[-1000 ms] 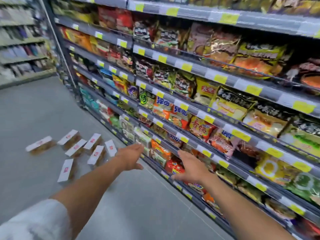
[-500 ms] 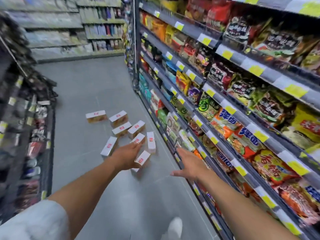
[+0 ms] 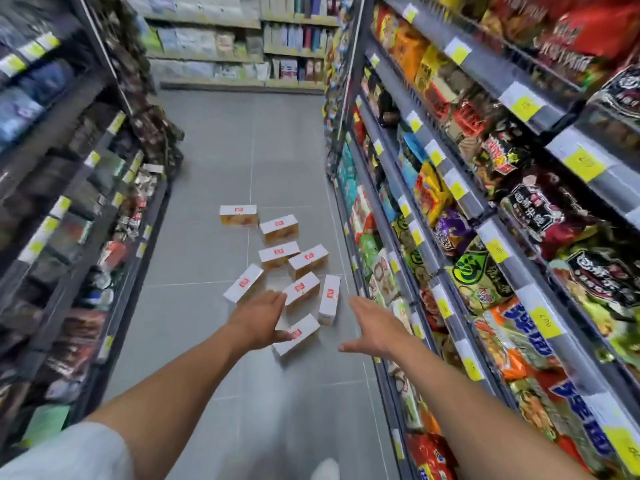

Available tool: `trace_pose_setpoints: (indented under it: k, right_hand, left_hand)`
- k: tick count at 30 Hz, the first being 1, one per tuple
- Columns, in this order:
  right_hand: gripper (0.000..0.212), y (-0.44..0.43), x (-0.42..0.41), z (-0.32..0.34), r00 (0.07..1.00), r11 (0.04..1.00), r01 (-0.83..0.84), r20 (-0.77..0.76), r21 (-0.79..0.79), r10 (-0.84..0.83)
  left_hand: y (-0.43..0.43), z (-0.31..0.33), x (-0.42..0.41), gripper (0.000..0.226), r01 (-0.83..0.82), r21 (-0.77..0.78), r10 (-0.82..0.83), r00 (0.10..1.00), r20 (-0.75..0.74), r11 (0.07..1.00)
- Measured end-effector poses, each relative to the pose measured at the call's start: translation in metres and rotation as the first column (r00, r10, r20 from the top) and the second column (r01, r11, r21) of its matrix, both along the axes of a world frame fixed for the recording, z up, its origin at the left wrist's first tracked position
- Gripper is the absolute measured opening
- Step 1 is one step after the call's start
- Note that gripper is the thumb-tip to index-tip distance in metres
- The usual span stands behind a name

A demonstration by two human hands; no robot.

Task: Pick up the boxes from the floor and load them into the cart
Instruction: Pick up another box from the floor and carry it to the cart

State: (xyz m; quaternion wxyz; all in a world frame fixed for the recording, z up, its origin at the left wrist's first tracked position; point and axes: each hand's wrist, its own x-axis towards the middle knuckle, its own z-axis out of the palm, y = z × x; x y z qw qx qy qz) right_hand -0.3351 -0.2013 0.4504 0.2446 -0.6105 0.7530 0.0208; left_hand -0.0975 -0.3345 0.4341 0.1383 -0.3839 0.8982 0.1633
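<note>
eight boxes (image 3: 278, 254) with white tops and small red labels, writing too small to read, lie scattered on the grey aisle floor (image 3: 214, 168) near the snack shelves (image 3: 465, 202) with yellow price tags (image 3: 523, 105). the left hand (image 3: 258, 322) and right hand (image 3: 375, 329) reach toward them, fingers straight, holding nothing.

A shop — one aisle of a supermarket. A grey tiled floor (image 3: 221, 161) runs between tall metal shelving. Right of the floor, the shelves (image 3: 491, 67) are crammed with bright bags of noodles and snacks (image 3: 478, 275), and yellow price tags (image 3: 523, 105) line every shelf edge. Left of the floor stand darker racks (image 3: 62, 188) with the same tags. At the floor's far end, another shelf wall (image 3: 221, 39) holds more packaged goods.
</note>
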Motion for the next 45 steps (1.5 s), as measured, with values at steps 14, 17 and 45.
trace_pose_setpoints:
  k: [14,17,45]
  right_hand:
    - [0.105,-0.171,-0.017,-0.073,0.976,0.97,-0.213,-0.029,0.118,0.218]
    - [0.109,-0.205,-0.02,-0.1,0.963,0.951,-0.254,-0.044,0.173,0.266]
    - [0.107,-0.329,-0.071,-0.626,0.851,0.77,-0.469,-0.013,0.432,0.525]
  left_hand:
    - [-0.113,-0.086,0.005,0.091,-0.194,0.141,0.186,0.98,0.069,0.971]
    - [-0.14,-0.11,0.0,0.093,-0.19,0.14,0.178,0.98,0.093,0.972]
    - [-0.184,-0.611,-0.094,0.106,-0.503,0.361,0.454,0.864,0.218,0.785]
